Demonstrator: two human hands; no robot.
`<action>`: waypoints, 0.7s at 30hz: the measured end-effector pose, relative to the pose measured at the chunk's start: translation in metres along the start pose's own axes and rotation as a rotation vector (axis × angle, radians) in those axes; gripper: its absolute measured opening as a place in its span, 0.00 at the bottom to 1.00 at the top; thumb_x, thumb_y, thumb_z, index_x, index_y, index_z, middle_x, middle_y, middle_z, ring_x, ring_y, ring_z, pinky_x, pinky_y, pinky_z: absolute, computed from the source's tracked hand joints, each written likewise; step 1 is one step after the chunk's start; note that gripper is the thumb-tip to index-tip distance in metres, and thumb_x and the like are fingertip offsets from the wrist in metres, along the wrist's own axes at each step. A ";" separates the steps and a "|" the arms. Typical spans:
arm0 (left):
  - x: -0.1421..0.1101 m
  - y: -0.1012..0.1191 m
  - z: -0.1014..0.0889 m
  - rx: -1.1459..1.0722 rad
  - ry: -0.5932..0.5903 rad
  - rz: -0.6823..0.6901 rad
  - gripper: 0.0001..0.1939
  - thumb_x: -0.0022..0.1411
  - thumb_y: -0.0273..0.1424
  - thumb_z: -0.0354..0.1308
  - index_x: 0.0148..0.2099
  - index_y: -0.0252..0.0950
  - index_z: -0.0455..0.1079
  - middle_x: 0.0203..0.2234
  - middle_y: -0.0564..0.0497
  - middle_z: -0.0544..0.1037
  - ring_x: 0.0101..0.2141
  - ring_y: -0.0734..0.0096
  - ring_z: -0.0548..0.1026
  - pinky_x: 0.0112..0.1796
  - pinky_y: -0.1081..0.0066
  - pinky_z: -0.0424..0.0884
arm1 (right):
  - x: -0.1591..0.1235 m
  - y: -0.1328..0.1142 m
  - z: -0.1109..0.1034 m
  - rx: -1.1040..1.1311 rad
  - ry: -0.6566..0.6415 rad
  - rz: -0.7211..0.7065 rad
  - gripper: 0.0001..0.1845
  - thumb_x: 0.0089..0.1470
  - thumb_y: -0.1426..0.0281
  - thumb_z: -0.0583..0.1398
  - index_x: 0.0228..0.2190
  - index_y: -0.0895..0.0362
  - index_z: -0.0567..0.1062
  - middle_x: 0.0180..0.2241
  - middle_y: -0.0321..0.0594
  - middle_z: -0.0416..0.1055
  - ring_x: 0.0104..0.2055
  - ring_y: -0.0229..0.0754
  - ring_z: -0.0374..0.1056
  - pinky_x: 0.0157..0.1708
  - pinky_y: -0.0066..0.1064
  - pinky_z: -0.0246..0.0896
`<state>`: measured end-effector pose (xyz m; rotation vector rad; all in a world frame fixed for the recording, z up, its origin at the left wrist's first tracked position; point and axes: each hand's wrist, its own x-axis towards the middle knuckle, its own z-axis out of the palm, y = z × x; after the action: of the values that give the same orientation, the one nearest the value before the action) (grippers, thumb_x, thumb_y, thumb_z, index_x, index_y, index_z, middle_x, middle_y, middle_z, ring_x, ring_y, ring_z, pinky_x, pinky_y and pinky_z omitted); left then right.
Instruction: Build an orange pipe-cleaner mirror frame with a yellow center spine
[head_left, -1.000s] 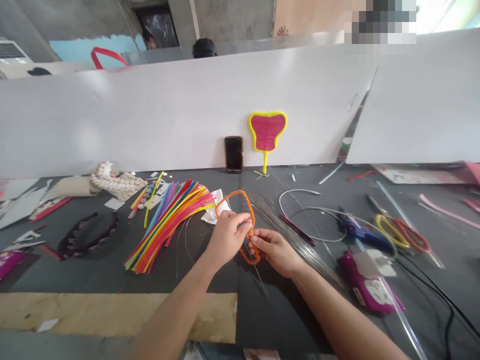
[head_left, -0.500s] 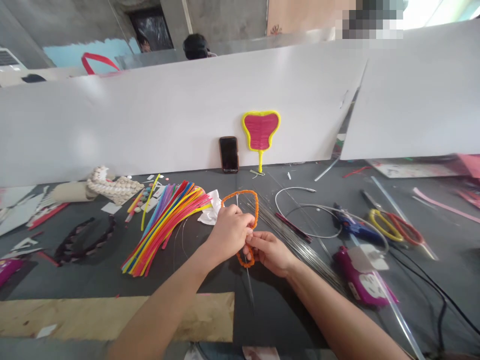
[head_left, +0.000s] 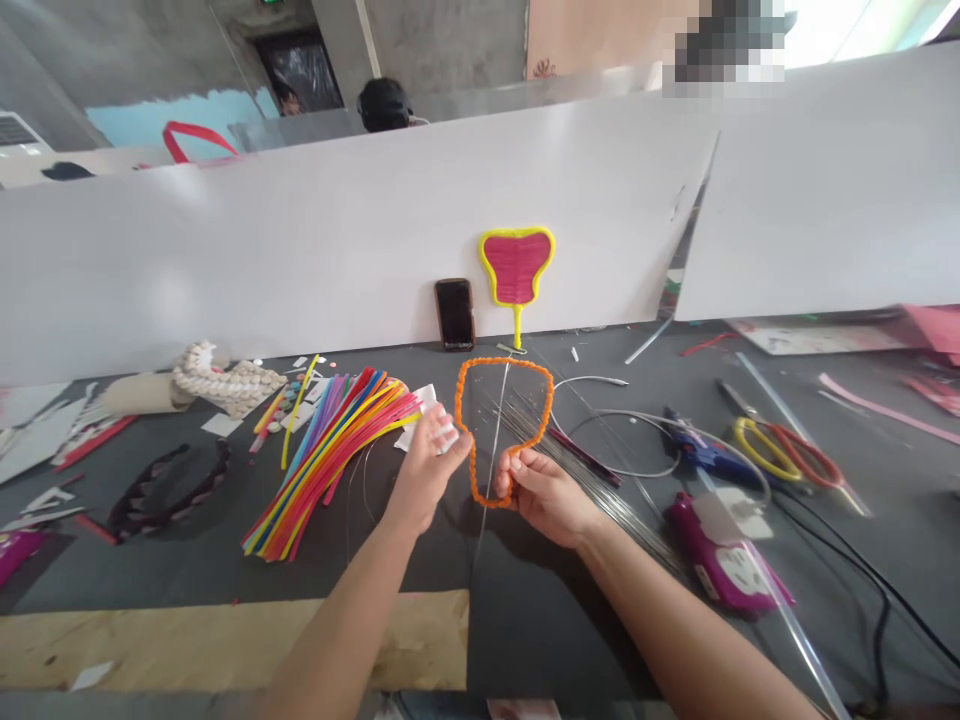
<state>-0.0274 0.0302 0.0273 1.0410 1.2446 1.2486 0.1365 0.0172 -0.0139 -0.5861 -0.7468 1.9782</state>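
Note:
An orange, rope-textured wire frame [head_left: 550, 400], shaped like the head of a hand fan, is held up over the table. A thin pale wire [head_left: 496, 430] runs down its middle and out below. Pinched between the thumb and fingers of my right hand [head_left: 544, 495] is the frame's lower right side. My left hand [head_left: 431, 465] has its fingers stretched apart, the thumb beside the frame's left edge; whether it touches is unclear. Behind the frame, a small yellow-edged, dark pink fan [head_left: 517, 268] leans upright on the white panel.
Bundled colourful strips [head_left: 330, 460] lie left, past them a dark braided band [head_left: 172, 490]. Thin metal wires [head_left: 600, 500], a blue glue gun [head_left: 712, 450], scissors [head_left: 787, 450] and a purple box-like device [head_left: 720, 560] with cords lie right. A phone [head_left: 454, 314] leans on the white panel [head_left: 300, 250].
My left hand has moved away leftward from my right hand and opened. The orange frame now faces me, spread flat and fully visible, and my right hand keeps its pinch.

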 end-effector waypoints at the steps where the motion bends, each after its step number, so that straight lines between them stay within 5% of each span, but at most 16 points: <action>1: -0.003 -0.006 -0.002 -0.076 -0.118 -0.151 0.23 0.52 0.35 0.64 0.50 0.41 0.66 0.49 0.45 0.68 0.47 0.60 0.70 0.43 0.62 0.69 | 0.000 0.000 0.000 -0.018 0.000 -0.006 0.14 0.46 0.59 0.66 0.26 0.57 0.72 0.23 0.34 0.68 0.26 0.34 0.62 0.29 0.28 0.56; 3: -0.009 -0.016 -0.004 -0.174 -0.296 -0.290 0.19 0.52 0.34 0.65 0.46 0.38 0.68 0.44 0.46 0.71 0.39 0.65 0.74 0.37 0.64 0.73 | 0.001 0.000 -0.001 -0.074 0.020 -0.017 0.15 0.46 0.58 0.66 0.27 0.57 0.73 0.25 0.35 0.69 0.27 0.35 0.62 0.31 0.29 0.57; 5: -0.014 -0.021 -0.003 -0.194 -0.337 -0.292 0.16 0.51 0.33 0.65 0.43 0.37 0.69 0.40 0.48 0.72 0.35 0.68 0.74 0.34 0.65 0.75 | 0.002 0.000 -0.003 -0.139 0.056 -0.027 0.15 0.46 0.57 0.65 0.29 0.57 0.75 0.27 0.36 0.70 0.29 0.35 0.63 0.31 0.29 0.58; 13: -0.025 -0.022 0.005 -0.161 -0.287 -0.271 0.14 0.51 0.32 0.64 0.38 0.37 0.63 0.39 0.49 0.71 0.36 0.66 0.76 0.31 0.65 0.77 | 0.008 -0.002 -0.009 -0.346 0.265 -0.085 0.17 0.44 0.57 0.66 0.30 0.58 0.75 0.23 0.34 0.68 0.23 0.32 0.59 0.24 0.27 0.52; 21: -0.032 -0.029 0.017 -0.213 -0.240 -0.279 0.24 0.45 0.29 0.68 0.37 0.39 0.55 0.30 0.55 0.73 0.32 0.67 0.77 0.27 0.70 0.75 | 0.006 -0.001 -0.004 -0.216 0.243 -0.089 0.18 0.40 0.62 0.69 0.33 0.55 0.71 0.23 0.30 0.67 0.22 0.32 0.59 0.23 0.26 0.52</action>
<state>-0.0056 -0.0022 0.0030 0.8048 1.0083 0.9844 0.1373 0.0240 -0.0165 -0.8898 -0.8240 1.7184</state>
